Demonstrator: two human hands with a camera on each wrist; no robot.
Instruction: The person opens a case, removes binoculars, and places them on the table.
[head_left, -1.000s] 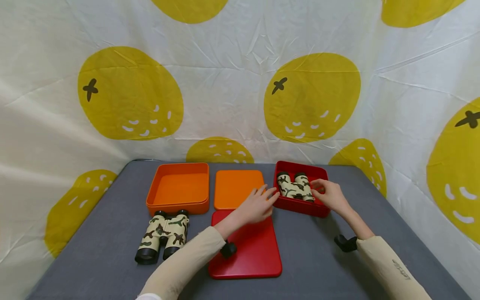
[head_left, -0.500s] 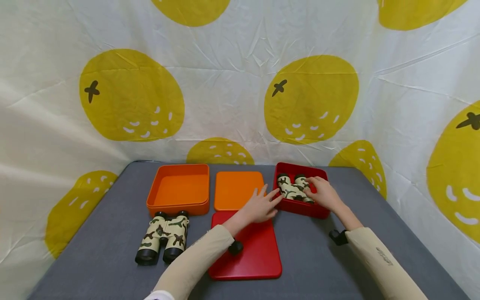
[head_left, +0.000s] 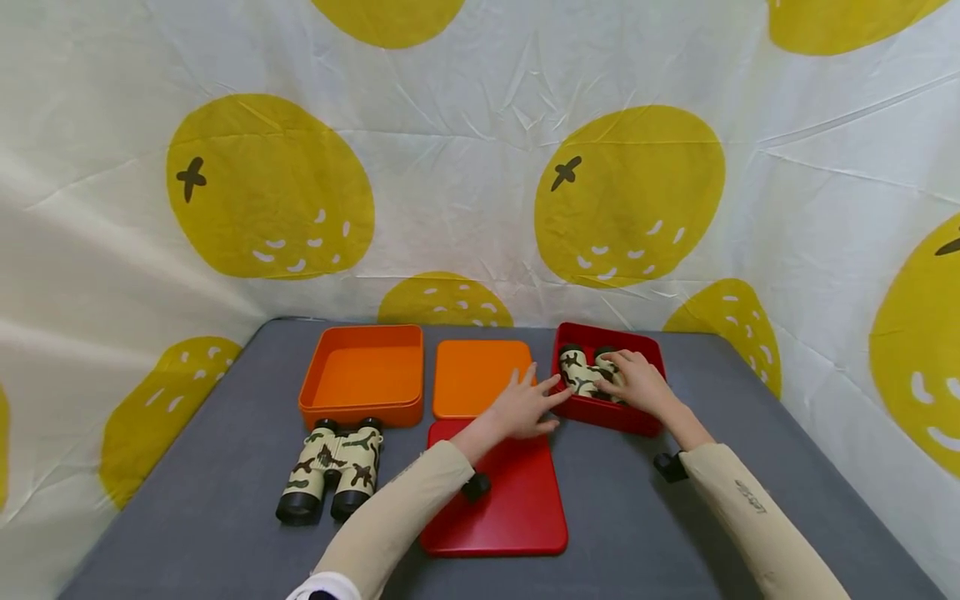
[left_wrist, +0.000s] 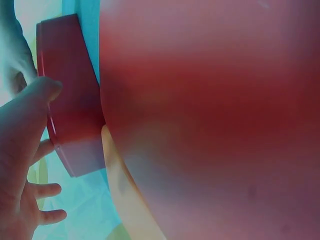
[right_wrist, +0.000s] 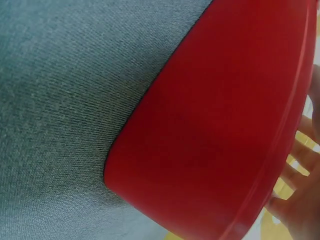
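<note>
Camouflage-patterned binoculars lie inside the red box at the back right. My right hand reaches in over the box's right side and holds their right barrel between fingers and thumb, covering part of it. My left hand spreads its fingers at the box's left front corner, fingertips right at the rim. In the left wrist view the thumb lies over the box wall. The right wrist view shows the box's outer wall, with fingers beyond its rim.
A second pair of camouflage binoculars lies at the left, in front of an orange box. An orange lid and a red lid lie in the middle of the grey table. A patterned curtain hangs behind.
My right hand has moved left, from the box's right side onto the binoculars' right barrel. My left hand has shifted slightly right, closer over the red box's corner.
</note>
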